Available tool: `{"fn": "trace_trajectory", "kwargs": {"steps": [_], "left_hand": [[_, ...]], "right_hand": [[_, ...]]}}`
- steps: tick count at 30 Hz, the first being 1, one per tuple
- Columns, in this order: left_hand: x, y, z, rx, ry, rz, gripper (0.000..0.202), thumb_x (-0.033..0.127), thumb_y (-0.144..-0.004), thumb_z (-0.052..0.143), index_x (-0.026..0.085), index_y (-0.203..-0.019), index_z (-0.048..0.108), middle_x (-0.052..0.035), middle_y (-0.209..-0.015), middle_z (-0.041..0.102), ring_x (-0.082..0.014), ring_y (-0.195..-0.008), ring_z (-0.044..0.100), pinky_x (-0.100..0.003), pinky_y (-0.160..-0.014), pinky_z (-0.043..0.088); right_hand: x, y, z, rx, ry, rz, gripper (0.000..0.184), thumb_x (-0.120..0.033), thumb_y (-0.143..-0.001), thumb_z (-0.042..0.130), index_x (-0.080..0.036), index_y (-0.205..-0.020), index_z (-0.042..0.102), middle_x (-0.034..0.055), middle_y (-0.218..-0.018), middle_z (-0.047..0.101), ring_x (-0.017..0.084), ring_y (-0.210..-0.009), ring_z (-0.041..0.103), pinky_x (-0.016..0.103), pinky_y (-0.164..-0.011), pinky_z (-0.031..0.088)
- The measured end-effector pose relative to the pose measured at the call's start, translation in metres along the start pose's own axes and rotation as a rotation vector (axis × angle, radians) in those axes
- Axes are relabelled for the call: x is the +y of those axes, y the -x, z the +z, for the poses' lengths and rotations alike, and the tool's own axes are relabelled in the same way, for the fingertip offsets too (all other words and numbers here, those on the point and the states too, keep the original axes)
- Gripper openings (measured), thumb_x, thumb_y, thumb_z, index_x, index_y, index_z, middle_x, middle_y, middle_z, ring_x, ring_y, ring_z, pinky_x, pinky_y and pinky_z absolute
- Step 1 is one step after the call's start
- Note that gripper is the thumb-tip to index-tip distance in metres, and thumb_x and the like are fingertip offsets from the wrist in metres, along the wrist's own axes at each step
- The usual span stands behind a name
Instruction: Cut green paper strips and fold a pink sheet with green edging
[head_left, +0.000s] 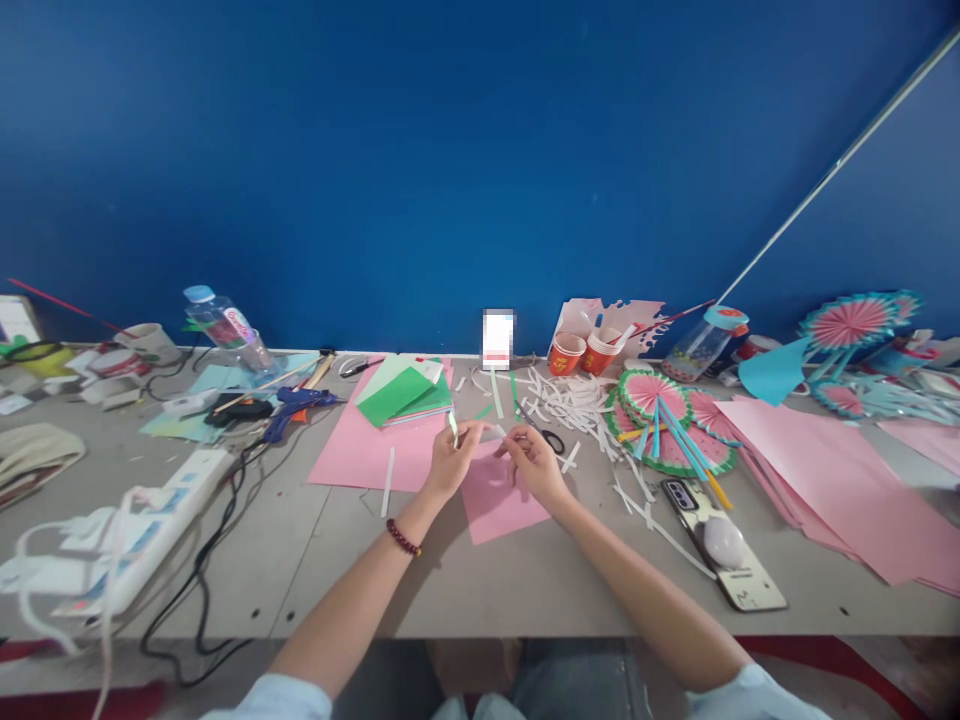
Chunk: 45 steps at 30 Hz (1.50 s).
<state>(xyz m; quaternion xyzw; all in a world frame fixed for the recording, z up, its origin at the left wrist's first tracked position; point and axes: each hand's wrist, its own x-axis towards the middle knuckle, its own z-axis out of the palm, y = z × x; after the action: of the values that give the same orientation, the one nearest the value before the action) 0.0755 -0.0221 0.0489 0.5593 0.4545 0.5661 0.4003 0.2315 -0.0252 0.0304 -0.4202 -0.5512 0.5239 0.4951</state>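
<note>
A big blue wall (450, 180) stands behind the long grey bench (345, 580); a large pink sheet (341, 455) lies on the bench, with green paper (401, 396) on top of it; a smaller pink sheet (495, 518) lies under the two hands; a messy heap of white strips (577, 400) sits past the right hand (534, 465), near two red cups (568, 352); the left hand (452, 463) has its grip pinched on a thin pale strip (453, 428), which sticks up; the right hand's grip is pinched on a tiny white bit (499, 432), between both hands' fingertips, above the smaller pink sheet.
</note>
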Motion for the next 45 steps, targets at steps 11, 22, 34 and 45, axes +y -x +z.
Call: {"fn": "trace_trajectory", "kwargs": {"steps": [11,22,34,45], "left_hand": [[0.002,-0.016,-0.007,0.01,0.416,-0.244,0.028,0.049,-0.083,0.04,0.022,-0.075,0.039,0.0065,-0.055,0.044,-0.0051,-0.034,0.02,-0.02,-0.037,0.015],[-0.009,-0.013,-0.011,-0.106,0.043,-0.082,0.029,0.04,-0.082,0.041,0.019,-0.073,0.059,-0.0022,-0.075,0.054,-0.0144,-0.068,0.047,-0.024,-0.061,0.04],[0.002,-0.002,0.002,-0.282,0.232,-0.213,0.045,0.059,-0.088,0.036,0.019,-0.094,0.057,0.0021,-0.069,0.04,-0.0081,-0.05,0.034,-0.021,-0.044,0.029],[-0.006,-0.014,-0.002,0.015,0.244,-0.172,0.031,0.045,-0.071,0.069,0.018,-0.073,0.056,0.0054,-0.06,0.044,-0.0071,-0.052,0.042,-0.02,-0.051,0.036]], "right_hand": [[-0.006,0.0,-0.005,-0.067,-0.282,0.101,0.031,-0.049,-0.08,0.058,-0.021,-0.083,0.043,-0.005,-0.062,0.064,0.001,-0.025,0.029,0.016,-0.032,0.027],[-0.01,-0.001,-0.005,-0.054,-0.235,0.0,0.031,-0.037,-0.08,0.06,-0.024,-0.099,0.04,-0.0003,-0.088,0.066,0.006,-0.041,0.052,0.023,-0.046,0.042],[-0.001,0.005,0.007,-0.088,-0.097,0.053,0.049,-0.034,-0.072,0.068,-0.026,-0.101,0.03,-0.0062,-0.079,0.062,0.005,-0.042,0.045,0.015,-0.037,0.033],[-0.001,0.002,0.003,0.02,-0.056,0.042,0.047,-0.033,-0.072,0.066,-0.026,-0.101,0.03,-0.0072,-0.073,0.059,0.006,-0.045,0.043,0.017,-0.042,0.033]]}}
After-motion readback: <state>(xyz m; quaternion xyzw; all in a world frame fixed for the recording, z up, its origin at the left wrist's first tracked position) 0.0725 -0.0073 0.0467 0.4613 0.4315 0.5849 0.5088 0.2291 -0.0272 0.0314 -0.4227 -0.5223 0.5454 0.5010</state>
